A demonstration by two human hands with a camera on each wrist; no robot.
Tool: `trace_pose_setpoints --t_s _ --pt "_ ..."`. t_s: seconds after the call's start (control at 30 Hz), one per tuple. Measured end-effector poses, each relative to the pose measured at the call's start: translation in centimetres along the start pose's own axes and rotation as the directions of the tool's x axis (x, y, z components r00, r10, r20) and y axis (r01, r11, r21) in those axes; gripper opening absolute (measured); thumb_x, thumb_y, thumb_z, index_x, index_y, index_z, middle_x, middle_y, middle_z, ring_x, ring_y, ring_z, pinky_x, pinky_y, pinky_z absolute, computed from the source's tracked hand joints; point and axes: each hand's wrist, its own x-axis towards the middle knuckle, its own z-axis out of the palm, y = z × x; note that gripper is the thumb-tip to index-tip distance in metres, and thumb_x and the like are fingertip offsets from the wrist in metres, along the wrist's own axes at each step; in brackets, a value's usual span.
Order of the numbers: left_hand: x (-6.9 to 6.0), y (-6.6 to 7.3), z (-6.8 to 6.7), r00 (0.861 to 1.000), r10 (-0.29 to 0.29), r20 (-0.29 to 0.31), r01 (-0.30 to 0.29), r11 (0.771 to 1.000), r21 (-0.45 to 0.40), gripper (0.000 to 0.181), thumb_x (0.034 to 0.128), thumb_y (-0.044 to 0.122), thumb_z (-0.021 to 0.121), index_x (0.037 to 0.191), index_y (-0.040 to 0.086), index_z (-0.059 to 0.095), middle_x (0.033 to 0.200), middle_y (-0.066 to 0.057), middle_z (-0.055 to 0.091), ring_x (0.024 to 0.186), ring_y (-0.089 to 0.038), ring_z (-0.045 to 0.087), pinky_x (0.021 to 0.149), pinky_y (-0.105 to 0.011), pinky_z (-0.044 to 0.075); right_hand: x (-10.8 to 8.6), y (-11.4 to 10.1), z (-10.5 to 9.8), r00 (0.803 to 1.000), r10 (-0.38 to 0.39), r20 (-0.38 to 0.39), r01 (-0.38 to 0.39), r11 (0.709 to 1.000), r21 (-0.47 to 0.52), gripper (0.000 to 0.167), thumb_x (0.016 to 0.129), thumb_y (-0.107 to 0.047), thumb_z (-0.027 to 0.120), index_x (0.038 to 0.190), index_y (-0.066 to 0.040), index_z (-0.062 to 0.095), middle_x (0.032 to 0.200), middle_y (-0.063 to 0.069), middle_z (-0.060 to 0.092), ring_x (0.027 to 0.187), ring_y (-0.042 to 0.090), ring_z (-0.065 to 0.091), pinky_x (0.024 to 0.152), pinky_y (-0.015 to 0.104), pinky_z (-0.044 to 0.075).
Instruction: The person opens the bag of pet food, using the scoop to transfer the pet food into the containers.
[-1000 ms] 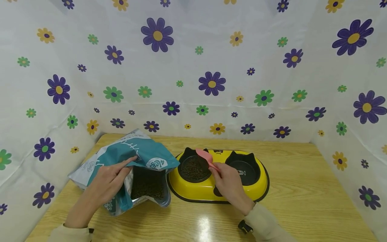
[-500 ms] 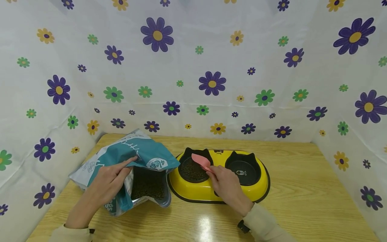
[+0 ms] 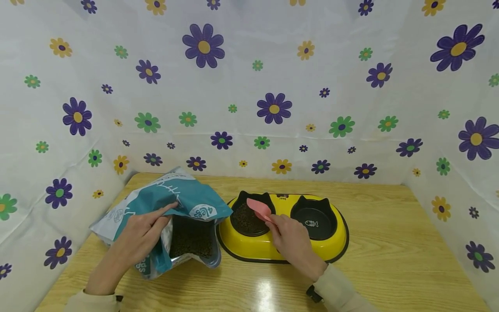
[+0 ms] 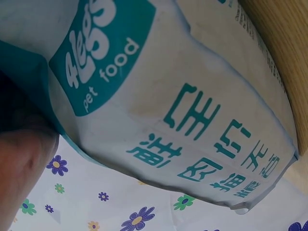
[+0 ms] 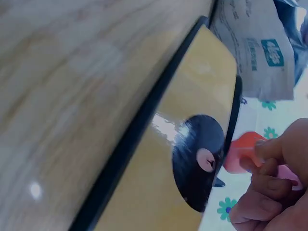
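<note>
A teal and white pet food bag lies tilted on the left, its mouth gaping toward the near right and kibble visible inside. My left hand grips the upper edge of that mouth, index finger stretched along the outside; in the left wrist view the hand meets the bag's rim. With my right hand I hold a pink scoop by its handle above the left black bowl. Brown kibble covers that bowl's bottom. In the right wrist view, curled fingers surround the scoop's handle.
A yellow double-bowl stand with a black base rim touches or nearly touches the bag's right side. Its right black bowl shows a fish-bone print. Beneath is a wooden table, bordered by a flowered white cloth.
The pink scoop has shifted slightly left over the left bowl and turned, showing more of its pink face. My left hand and the bag stay put.
</note>
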Motion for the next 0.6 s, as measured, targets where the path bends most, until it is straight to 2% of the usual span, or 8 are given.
trace_pose_setpoints --t_s 0.13,0.23,0.27,0.33,0.43,0.47,0.5,0.6 --pt "-0.1 0.0 0.0 1.0 0.004 -0.005 -0.004 1.0 0.003 0.039 0.1117 0.026 0.041 0.145 0.02 0.061 0.053 0.011 0.028 0.042 -0.004 0.02 0.044 -0.027 0.03 0.0 0.2 -0.8 0.997 0.002 -0.072 0.001 0.999 0.051 0.013 0.092 -0.011 0.076 0.085 -0.009 0.065 0.065 -0.005 0.047 0.055 0.005 0.036 0.051 0.016 0.029" --pt "0.0 -0.1 0.0 1.0 0.004 -0.003 -0.004 1.0 -0.001 0.04 0.1119 0.027 0.04 0.145 0.02 0.06 0.053 0.011 0.028 0.042 -0.004 0.021 0.044 -0.027 0.03 -0.2 0.0 -1.5 0.997 0.064 -0.044 -0.055 0.98 0.191 0.008 0.093 -0.01 0.074 0.089 -0.008 0.067 0.065 -0.006 0.046 0.054 0.003 0.037 0.049 0.017 0.03" --pt "0.0 -0.1 0.0 1.0 0.006 -0.003 -0.006 1.0 -0.002 0.04 0.1118 0.027 0.04 0.145 0.021 0.06 0.053 0.011 0.028 0.042 -0.004 0.021 0.044 -0.027 0.03 -0.4 -0.1 -1.7 0.995 0.1 -0.008 -0.095 0.958 0.27 0.005 0.095 -0.011 0.072 0.093 -0.008 0.069 0.065 -0.007 0.047 0.052 0.002 0.038 0.048 0.017 0.031" --pt "0.0 -0.1 0.0 1.0 0.011 -0.005 -0.011 1.0 -0.002 0.04 0.1119 0.027 0.04 0.145 0.021 0.06 0.053 0.012 0.028 0.042 -0.004 0.021 0.044 -0.027 0.03 -0.7 -0.6 -2.0 0.983 0.163 0.085 -0.184 0.887 0.423 0.007 0.098 -0.014 0.069 0.098 -0.007 0.071 0.063 -0.007 0.047 0.05 0.001 0.039 0.046 0.017 0.03" --pt "-0.1 -0.1 0.0 1.0 0.015 -0.014 -0.015 1.0 -0.002 0.039 0.1118 0.026 0.041 0.145 0.02 0.061 0.052 0.012 0.028 0.042 -0.004 0.021 0.043 -0.027 0.03 -1.3 -1.6 -2.2 0.964 0.155 0.217 -0.254 0.781 0.57 0.016 0.102 -0.02 0.064 0.105 -0.007 0.073 0.062 -0.005 0.047 0.048 0.0 0.039 0.046 0.018 0.031" --pt "-0.1 -0.1 0.0 1.0 0.016 -0.016 -0.016 1.0 0.0 0.039 0.1118 0.026 0.041 0.145 0.02 0.061 0.052 0.012 0.029 0.042 -0.004 0.021 0.043 -0.027 0.03 -1.5 -1.9 -2.2 0.96 0.131 0.248 -0.258 0.762 0.594 0.018 0.103 -0.021 0.063 0.106 -0.006 0.073 0.063 -0.004 0.049 0.049 0.0 0.039 0.046 0.018 0.033" --pt "-0.1 -0.1 0.0 1.0 0.013 -0.015 -0.013 1.0 -0.002 0.039 0.1118 0.026 0.04 0.145 0.02 0.061 0.052 0.012 0.029 0.041 -0.004 0.021 0.043 -0.027 0.03 -1.7 -2.2 -2.2 0.958 0.104 0.268 -0.251 0.755 0.605 0.02 0.103 -0.023 0.062 0.106 -0.005 0.072 0.063 -0.003 0.049 0.05 0.0 0.039 0.047 0.019 0.034" --pt "0.0 -0.1 0.1 1.0 0.008 -0.007 -0.008 1.0 0.002 0.04 0.1119 0.027 0.04 0.145 0.02 0.06 0.052 0.011 0.029 0.042 -0.005 0.023 0.044 -0.027 0.03 -2.0 -3.0 -2.1 0.95 0.085 0.301 -0.26 0.748 0.61 0.024 0.104 -0.025 0.061 0.106 -0.003 0.071 0.064 -0.003 0.049 0.051 0.0 0.04 0.048 0.019 0.036"
